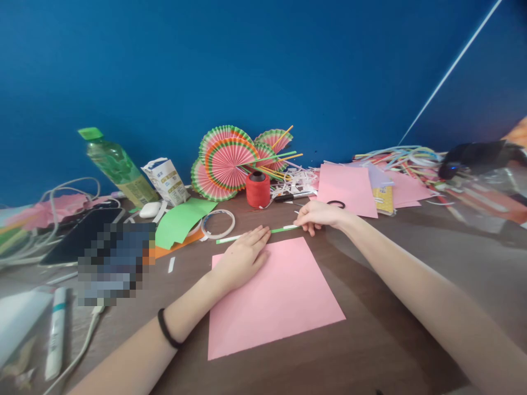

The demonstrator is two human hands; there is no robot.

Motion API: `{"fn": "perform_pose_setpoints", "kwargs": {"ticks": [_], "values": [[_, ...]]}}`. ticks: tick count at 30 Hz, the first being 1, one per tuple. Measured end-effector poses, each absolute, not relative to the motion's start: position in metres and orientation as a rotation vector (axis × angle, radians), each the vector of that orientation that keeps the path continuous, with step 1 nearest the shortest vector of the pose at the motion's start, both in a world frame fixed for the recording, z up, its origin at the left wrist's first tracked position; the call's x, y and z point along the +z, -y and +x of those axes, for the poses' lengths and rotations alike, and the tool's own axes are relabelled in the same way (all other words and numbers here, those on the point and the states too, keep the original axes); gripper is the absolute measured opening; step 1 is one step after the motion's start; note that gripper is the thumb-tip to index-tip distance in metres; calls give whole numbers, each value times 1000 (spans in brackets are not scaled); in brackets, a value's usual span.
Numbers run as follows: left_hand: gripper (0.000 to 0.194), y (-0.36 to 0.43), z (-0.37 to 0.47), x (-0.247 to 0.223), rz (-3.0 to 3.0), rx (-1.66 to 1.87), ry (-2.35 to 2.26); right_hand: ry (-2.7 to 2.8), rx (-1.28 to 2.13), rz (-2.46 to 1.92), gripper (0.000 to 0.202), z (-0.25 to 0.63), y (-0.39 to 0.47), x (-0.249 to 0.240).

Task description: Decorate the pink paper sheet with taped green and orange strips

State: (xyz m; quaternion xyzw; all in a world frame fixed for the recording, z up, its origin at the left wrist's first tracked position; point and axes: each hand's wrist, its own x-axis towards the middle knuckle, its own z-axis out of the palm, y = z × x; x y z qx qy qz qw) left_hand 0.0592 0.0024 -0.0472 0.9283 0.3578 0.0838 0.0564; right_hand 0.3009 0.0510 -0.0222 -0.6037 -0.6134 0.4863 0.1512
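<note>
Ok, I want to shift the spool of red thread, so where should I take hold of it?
Probably around its wound sides, coming from the front: the red thread spool stands upright, its round near side exposed, while pleated paper fans crowd it from behind.

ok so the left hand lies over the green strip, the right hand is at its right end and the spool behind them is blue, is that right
No, the spool is red, not blue, as the head view shows. The rest stands: the left hand lies over the green strip and the right hand is at its right end.
</note>
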Motion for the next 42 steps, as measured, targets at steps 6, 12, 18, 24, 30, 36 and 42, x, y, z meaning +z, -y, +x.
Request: {"fn": "perform_pose_setpoints", "kwargs": {"ticks": [6, 12, 18, 24, 30, 36, 42], "values": [[45, -3, 59, -48, 2813, 260, -1088, 1763, 1421, -1718, 23, 302, -52, -23], [46, -3, 59, -49, 2819, 259, -1085, 1745, 1449, -1738, 21, 302, -51, -20], [46, -2, 59, -48, 2824, 256, -1085, 1594, 1546, -1700, 22, 306, -52, -19], [45, -3, 58, -50, 2820, 290, -1079, 1625, 1574, -1647, 27, 309, -53, -21], [46, -3, 59, -49, 2819, 253, -1089, 1722, 1468, -1705, 24, 305, -53, -22], [45, -3, 59, -50, 2817, 281, -1074, 1709, 1493, -1694, 25, 306, -52, -21], [46, -3, 58, -50, 2832, 272, -1077, 1670, 1561, -1631, 26, 307, -51, -18]]}}
